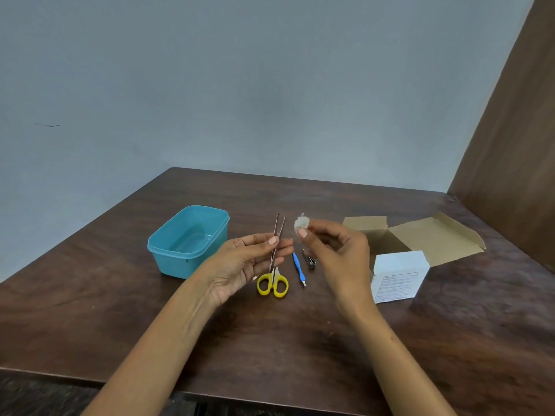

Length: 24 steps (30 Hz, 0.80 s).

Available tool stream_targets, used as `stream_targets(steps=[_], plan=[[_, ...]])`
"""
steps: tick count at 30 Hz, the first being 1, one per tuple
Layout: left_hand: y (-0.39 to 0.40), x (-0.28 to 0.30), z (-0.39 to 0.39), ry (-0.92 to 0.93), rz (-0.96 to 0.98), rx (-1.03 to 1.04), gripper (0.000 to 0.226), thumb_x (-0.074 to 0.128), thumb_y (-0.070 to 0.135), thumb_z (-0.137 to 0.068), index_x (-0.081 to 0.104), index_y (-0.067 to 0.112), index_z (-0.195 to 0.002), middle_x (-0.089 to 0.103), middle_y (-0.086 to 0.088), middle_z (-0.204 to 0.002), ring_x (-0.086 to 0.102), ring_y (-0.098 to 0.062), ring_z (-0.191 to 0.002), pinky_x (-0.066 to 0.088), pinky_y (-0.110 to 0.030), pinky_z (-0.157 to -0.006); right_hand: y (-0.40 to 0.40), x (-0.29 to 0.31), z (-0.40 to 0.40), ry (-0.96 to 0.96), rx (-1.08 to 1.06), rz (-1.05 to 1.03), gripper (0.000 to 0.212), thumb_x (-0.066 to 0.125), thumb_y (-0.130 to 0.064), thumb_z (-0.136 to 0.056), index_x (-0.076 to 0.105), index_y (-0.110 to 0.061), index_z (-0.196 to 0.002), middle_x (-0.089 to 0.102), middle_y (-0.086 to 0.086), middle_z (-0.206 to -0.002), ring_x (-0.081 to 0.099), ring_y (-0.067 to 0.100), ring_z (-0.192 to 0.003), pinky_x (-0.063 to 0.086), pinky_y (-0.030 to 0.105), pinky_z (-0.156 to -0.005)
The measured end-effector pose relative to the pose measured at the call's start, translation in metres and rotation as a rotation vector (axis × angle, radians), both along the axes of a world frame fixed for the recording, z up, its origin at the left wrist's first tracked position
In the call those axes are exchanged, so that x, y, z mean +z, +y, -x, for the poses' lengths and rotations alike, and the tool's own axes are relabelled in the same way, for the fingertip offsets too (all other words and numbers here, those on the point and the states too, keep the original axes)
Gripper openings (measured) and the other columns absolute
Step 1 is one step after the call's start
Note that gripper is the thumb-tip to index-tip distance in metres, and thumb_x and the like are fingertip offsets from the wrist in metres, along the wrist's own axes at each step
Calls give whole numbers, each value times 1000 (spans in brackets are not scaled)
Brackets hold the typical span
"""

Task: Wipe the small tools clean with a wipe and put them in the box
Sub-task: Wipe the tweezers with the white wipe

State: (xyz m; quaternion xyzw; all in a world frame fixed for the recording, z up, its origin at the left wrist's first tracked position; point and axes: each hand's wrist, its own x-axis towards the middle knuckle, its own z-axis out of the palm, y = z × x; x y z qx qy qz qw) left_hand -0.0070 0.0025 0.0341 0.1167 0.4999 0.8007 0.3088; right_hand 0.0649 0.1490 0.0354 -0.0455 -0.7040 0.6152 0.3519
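Two raised hands, left (240, 259) pinching tweezers (277, 235), right (336, 247) pinching wipe (300, 224)

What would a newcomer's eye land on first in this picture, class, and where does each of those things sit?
First, the two hands raised mid-frame over the table: the left hand pinches thin metal tweezers with the tips pointing away, and the right hand pinches a small white wipe just beside those tips. Next, the open teal box to the left. Then the yellow-handled scissors, flat on the table just below the left hand's fingers.
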Motion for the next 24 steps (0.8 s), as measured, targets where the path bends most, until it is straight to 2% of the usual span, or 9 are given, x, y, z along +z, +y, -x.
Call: stream_targets(steps=[3,7,9,11,14,17,19,22,24], plan=[[3,-2,-1,5,-13,9,25,61,4,-79,63,-3,-103,73,-17,-98,72,-23,-89,59,-30,-76,-3,-4,2,47,-92,-293,20,74,-7,-77,72,-20,-91,69,-9,-76,66,6,-73,55,20,-68],[5,-4,-3,32,-4,-9,24,60,6,-79,65,0,-102,75,-11,-88,73,-19,-80,58,-31,-81,-6,-12,9,107,-184,-592,14,72,-8,-79,74,-18,-89,67,-4,-83,63,6,-70,54,23,-61],[6,-4,-2,39,14,5,20,58,6,-84,65,1,-101,75,-11,-84,73,-17,-75,60,-27,-70,-6,-15,11,103,-203,-675,16,70,-8,-81,75,-17,-92,66,-3,-85,62,8,-71,54,25,-61],[6,-4,-1,31,23,28,16,55,5,-88,65,1,-100,75,-10,-79,73,-15,-69,58,-24,-61,-7,-16,11,87,-184,-721,20,66,-8,-82,75,-19,-96,66,-2,-87,62,9,-74,53,27,-61],[5,-6,1,31,19,52,15,54,5,-90,63,0,-101,74,-10,-77,72,-14,-67,59,-25,-63,-6,-15,8,51,-161,-783,20,64,-14,-81,75,-23,-95,67,-6,-86,60,8,-74,51,27,-57],[3,-6,3,76,4,79,22,52,9,-92,62,-4,-107,74,-13,-96,73,-17,-78,58,-28,-76,-8,-15,5,5,-81,-814,13,67,-23,-77,75,-28,-86,70,-11,-83,59,3,-70,51,25,-58],[3,-5,3,96,-6,80,23,50,9,-93,63,-4,-108,73,-14,-103,73,-17,-83,59,-25,-75,-11,-16,4,13,-62,-773,13,65,-27,-76,75,-28,-84,71,-12,-83,62,3,-69,53,26,-59],[5,-7,1,111,35,82,14,54,9,-91,65,3,-97,75,-10,-85,72,-14,-73,59,-23,-72,-11,-16,7,82,-154,-671,15,73,-13,-76,76,-23,-87,71,-8,-82,63,3,-70,53,19,-61],[6,-8,1,118,53,91,11,55,9,-91,65,4,-94,74,-8,-79,71,-13,-70,59,-23,-71,-10,-15,8,94,-180,-665,16,74,-9,-76,76,-20,-88,70,-6,-82,63,4,-70,54,21,-60]])
